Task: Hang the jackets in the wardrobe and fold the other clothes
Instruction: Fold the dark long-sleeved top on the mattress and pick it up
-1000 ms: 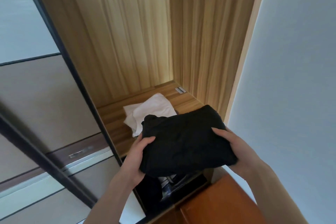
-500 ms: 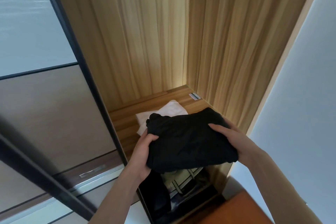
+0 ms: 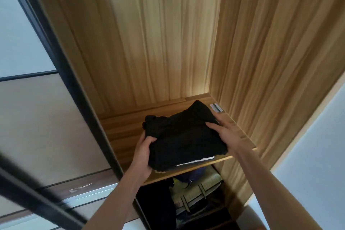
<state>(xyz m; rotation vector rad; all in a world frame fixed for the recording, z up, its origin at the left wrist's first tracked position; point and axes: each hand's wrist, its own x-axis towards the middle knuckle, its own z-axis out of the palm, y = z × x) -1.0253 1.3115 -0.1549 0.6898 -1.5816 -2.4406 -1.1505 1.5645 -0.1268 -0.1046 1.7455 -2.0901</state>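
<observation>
the folded black garment [image 3: 183,139] sits on the wooden shelf [image 3: 123,132] inside the wardrobe [image 3: 168,43], on top of a white folded piece [image 3: 196,161] whose edge peeks out at the front. the left hand [image 3: 143,155] grips its near left corner, thumb on top and fingers curled underneath; the right hand [image 3: 223,134] holds the right edge, thumb over the cloth and fingers tucked under it. so this piece looks folded and all but placed, with only letting go left. below the shelf, a bag [image 3: 196,192] and dark items lie in shadow. no jackets or hangers show in this view, so i cannot tell whether the hanging part is done.
</observation>
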